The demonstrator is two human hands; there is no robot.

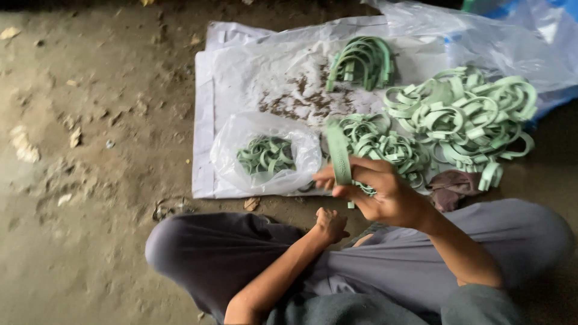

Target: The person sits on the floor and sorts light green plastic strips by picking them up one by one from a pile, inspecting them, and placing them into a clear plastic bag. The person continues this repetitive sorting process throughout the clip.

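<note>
My right hand [379,189] grips a pale green rubber band [339,153], holding it upright above the front edge of a white plastic sheet [241,78]. My left hand [330,224] is curled into a fist just below it, over my grey-trousered lap, with nothing visible in it. Directly behind the right hand lies a heap of green bands [385,144]. A clear plastic bag [265,153] with several green bands inside sits to the left of the hands.
A larger pile of green bands [463,111] lies at right, and a neat arched bundle of bands [363,60] at the back. Brown crumbs dot the sheet. A crumpled dark cloth [451,186] lies near my right knee. Dirt floor [90,150] spreads left.
</note>
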